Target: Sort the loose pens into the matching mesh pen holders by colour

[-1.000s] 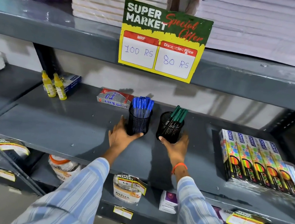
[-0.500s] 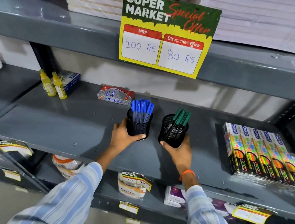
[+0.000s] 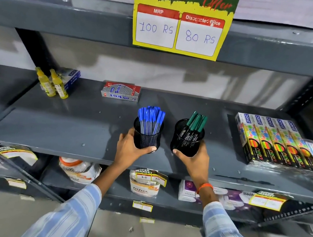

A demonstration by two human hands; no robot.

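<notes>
two hands of yours grip the holders on the grey shelf (image 3: pixel 53 132): your left hand (image 3: pixel 130 150) wraps the left mesh holder (image 3: pixel 147 137), thumb across its front, blue pens (image 3: pixel 150 119) standing inside. your right hand (image 3: pixel 193 161) clasps the right mesh holder (image 3: pixel 188 139), which holds the green pens (image 3: pixel 195 126). the holders stand just beside each other. farther back lie a red pen box (image 3: pixel 120 91) and two yellow glue bottles (image 3: pixel 53 83).
</notes>
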